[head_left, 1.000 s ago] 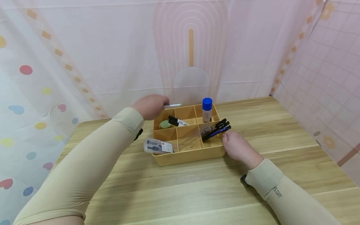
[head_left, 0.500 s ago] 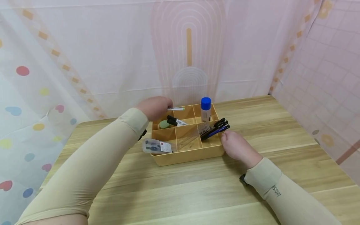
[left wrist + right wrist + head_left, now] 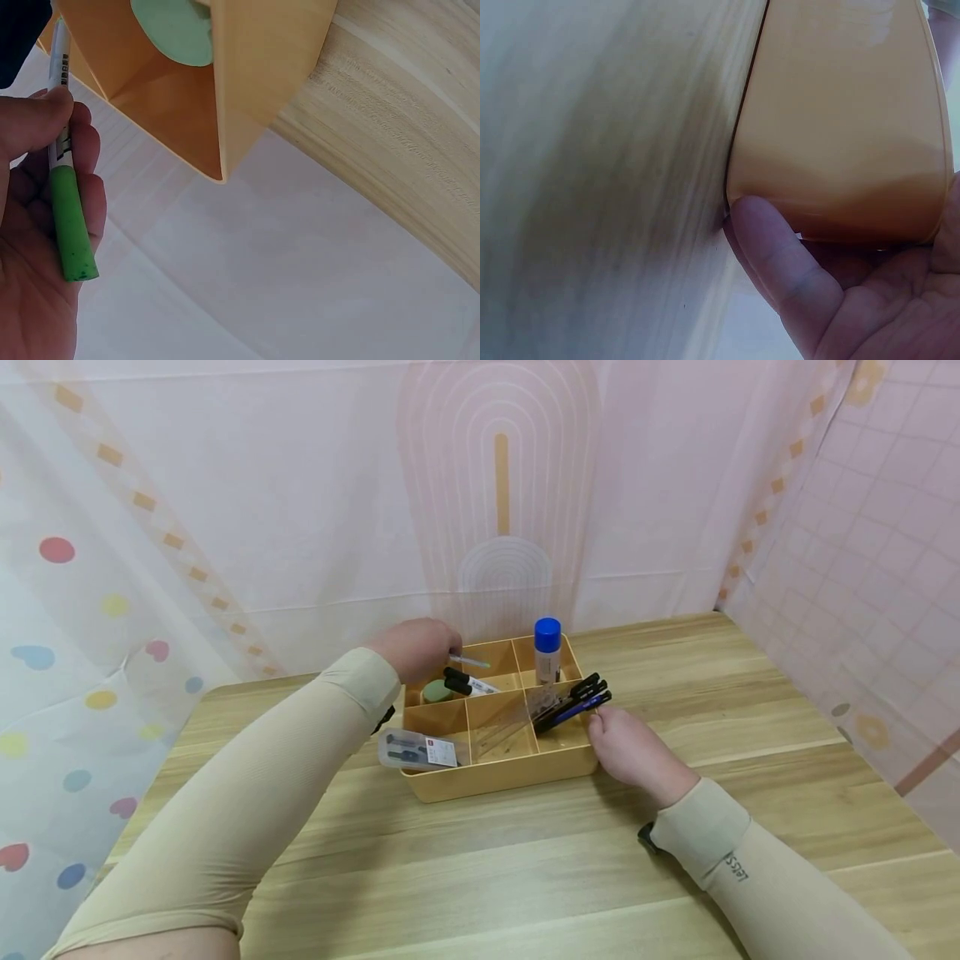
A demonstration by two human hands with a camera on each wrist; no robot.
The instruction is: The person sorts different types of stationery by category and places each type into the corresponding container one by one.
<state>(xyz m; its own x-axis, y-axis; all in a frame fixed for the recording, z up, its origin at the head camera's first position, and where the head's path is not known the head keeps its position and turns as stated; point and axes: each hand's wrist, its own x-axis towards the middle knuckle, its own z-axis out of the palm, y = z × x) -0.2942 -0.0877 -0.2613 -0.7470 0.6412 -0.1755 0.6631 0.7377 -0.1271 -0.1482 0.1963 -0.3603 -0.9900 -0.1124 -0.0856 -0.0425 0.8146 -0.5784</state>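
Note:
My left hand (image 3: 420, 647) is over the back left of a yellow divided organizer box (image 3: 502, 779). It pinches a white marker with a green cap (image 3: 71, 217) between thumb and fingers; the marker's far end points over the box's back compartments. My right hand (image 3: 630, 747) grips the box's front right corner, its thumb (image 3: 769, 236) lying against the yellow wall. Inside the box stand a glue stick with a blue cap (image 3: 547, 639), black and blue pens (image 3: 573, 706), two black-capped white markers (image 3: 471, 683) and a round green thing (image 3: 435, 692).
A clear plastic case with a white label (image 3: 420, 750) leans over the box's front left edge. A transparent ruler-like strip (image 3: 502, 731) lies slanted in the front middle compartment. The wooden table (image 3: 480, 868) meets a patterned cloth (image 3: 315, 527) behind the box.
My left hand has moved a little right and down, bringing the green-capped marker lower over the back compartments. My right hand keeps its hold on the box corner.

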